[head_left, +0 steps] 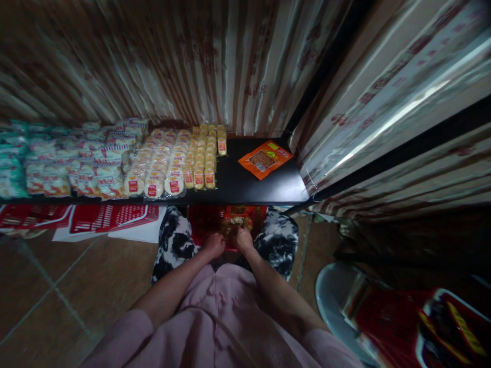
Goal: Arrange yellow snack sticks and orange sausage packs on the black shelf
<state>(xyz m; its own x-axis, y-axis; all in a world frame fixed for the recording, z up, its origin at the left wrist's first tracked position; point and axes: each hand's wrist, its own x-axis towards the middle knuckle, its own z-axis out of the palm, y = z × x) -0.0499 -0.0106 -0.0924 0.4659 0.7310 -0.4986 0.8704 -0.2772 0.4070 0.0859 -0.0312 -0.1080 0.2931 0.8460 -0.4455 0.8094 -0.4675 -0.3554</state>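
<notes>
Between my knees is a red plastic basket [197,221], partly under the edge of the black shelf. Inside it lie an orange packet [238,210] and some small yellow-wrapped packets [241,222], dim and hard to make out. My right hand [244,238] reaches into the basket with fingers closed at a yellow-wrapped packet. My left hand [215,245] is curled at the basket's near side; whatever its fingers hold is hidden.
The black shelf [245,186] carries rows of yellow-wrapped snacks [205,161], round white packs [157,168], white bags [97,163], green bags [13,166] and a flat orange pouch [264,159]. Red baskets [103,217] sit below. A grey-white stool [333,291] stands right.
</notes>
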